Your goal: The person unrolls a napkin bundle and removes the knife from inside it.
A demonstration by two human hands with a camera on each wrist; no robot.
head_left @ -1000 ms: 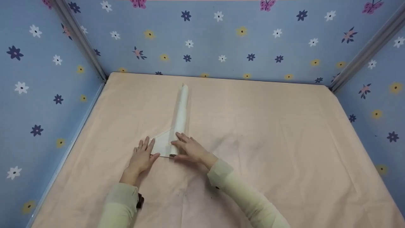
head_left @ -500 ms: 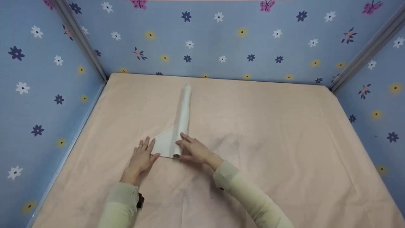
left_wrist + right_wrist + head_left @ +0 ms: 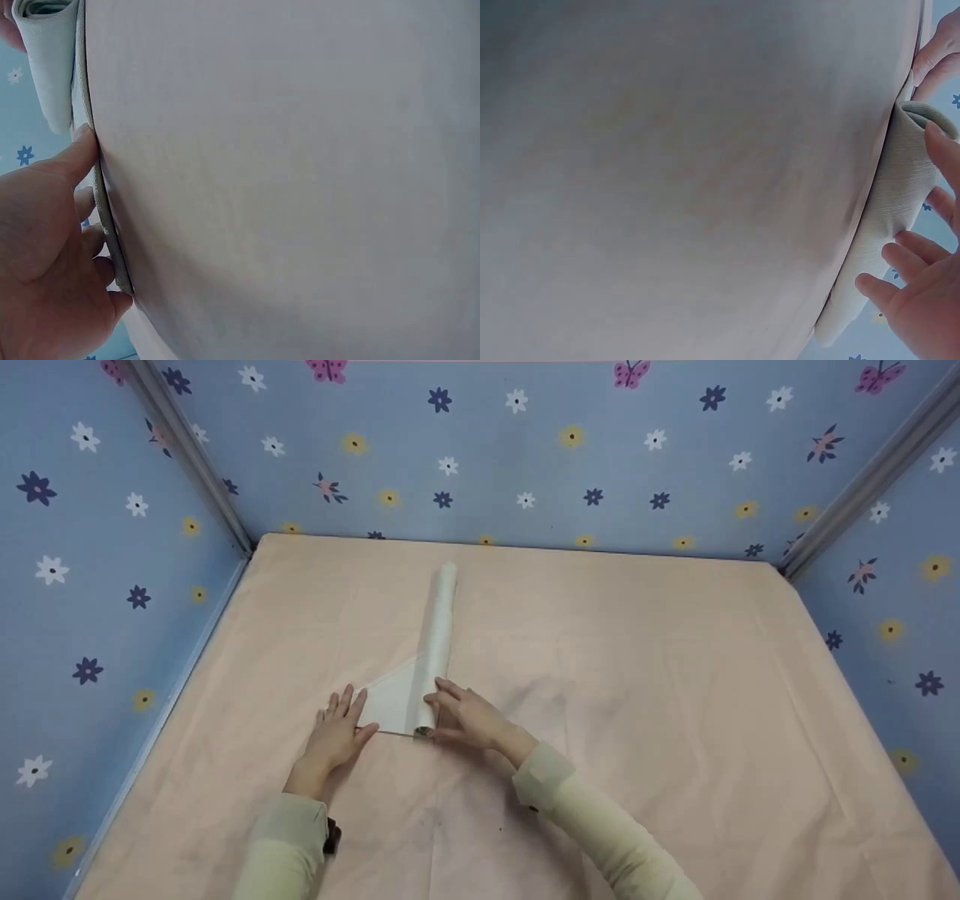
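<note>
A pale cloth, rolled into a long tube (image 3: 441, 615), lies on the table in the head view, pointing away from me. From its near left side a flat, pointed flap of the cloth (image 3: 391, 701) spreads out. My left hand (image 3: 337, 731) rests on the left edge of this flap, fingers extended and thumb along the near edge. My right hand (image 3: 476, 716) touches the near end of the roll with loosely spread fingers, the thumb by its opening. In the right wrist view the spiral end of the rolled cloth (image 3: 900, 172) shows beside the fingertips (image 3: 870, 283).
A peach tablecloth (image 3: 637, 675) with faint creases covers the table. Blue flowered panels (image 3: 495, 450) stand at the back and on both sides, with grey posts (image 3: 874, 472) at the corners. A dark band (image 3: 331, 837) sits at the left sleeve.
The roll has shifted a little to the right together with my right hand, and more of the flat flap shows. My left hand has stayed in place.
</note>
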